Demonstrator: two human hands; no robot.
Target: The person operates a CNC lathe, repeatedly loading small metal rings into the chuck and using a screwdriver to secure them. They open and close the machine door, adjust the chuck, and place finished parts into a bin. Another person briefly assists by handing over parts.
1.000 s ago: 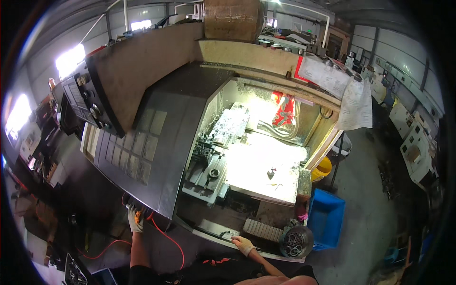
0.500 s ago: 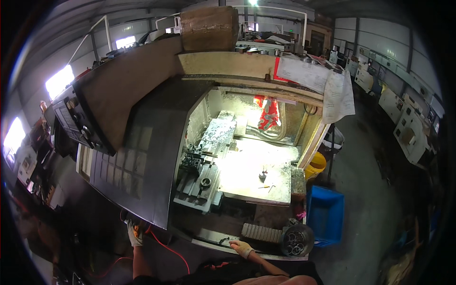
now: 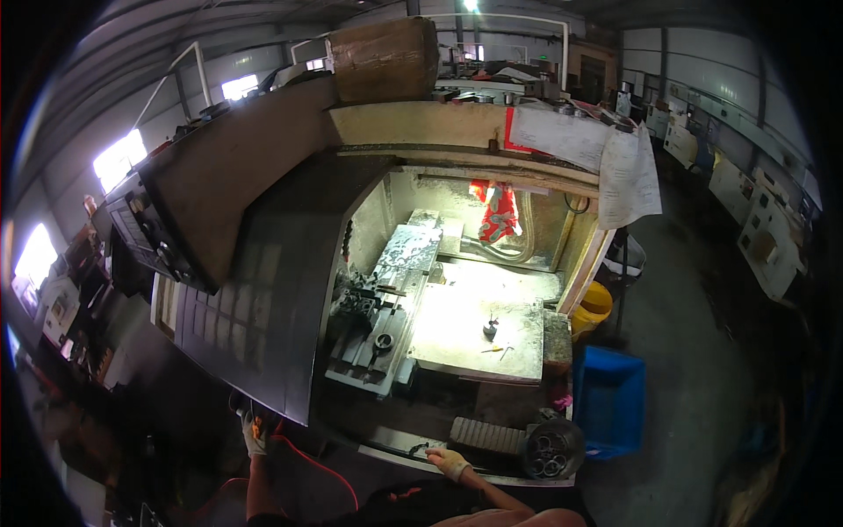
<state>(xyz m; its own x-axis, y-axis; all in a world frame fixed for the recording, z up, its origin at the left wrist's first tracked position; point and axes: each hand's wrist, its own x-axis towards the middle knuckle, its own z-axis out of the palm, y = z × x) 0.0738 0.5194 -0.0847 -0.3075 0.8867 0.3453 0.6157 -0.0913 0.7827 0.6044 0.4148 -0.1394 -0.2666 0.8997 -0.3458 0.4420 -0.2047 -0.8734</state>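
Standing at the big open machine (image 3: 290, 263), door slid left, lit work chamber (image 3: 474, 307) exposed. Blue bin (image 3: 610, 400) sits on the floor to the right, yellow bucket (image 3: 595, 306) behind it. Left hand (image 3: 255, 432), gloved, is closed around an orange-handled tool (image 3: 257, 428) with a red hose (image 3: 320, 470) trailing off it. Right hand (image 3: 450, 461) rests flat on the front ledge (image 3: 395, 442), fingers loose; can't tell if it holds anything. Judgement: keep the hose clear of the ledge, brace on the right hand, reach in slowly.
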